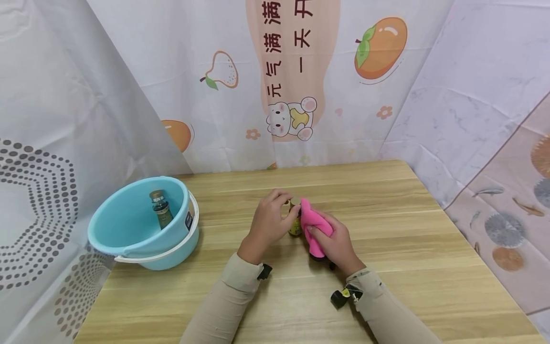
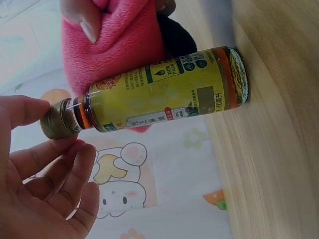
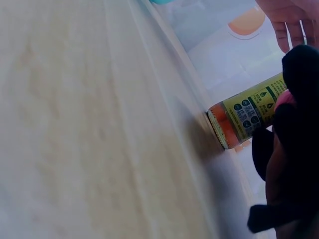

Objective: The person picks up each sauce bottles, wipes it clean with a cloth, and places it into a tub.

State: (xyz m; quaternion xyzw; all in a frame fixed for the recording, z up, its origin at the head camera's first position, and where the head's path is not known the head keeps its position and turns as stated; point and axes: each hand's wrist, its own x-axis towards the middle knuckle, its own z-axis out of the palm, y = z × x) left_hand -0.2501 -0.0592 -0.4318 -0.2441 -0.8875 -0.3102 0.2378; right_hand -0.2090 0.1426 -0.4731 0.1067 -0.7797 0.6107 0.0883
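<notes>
A small sesame oil bottle with a yellow-green label and gold cap stands upright on the wooden table. My left hand pinches the cap between thumb and fingertip, the other fingers loosely bent beside it. In my right hand is a bunched pink cloth, pressed close along the bottle's side. A dark piece shows at the cloth's lower end. Dark shapes cover much of the right hand in the right wrist view, where the bottle's base shows at the tabletop.
At the left of the table a light blue bucket with a white handle stands tilted. Another bottle with a dark label leans inside it. Printed curtains hang behind the table and at both sides.
</notes>
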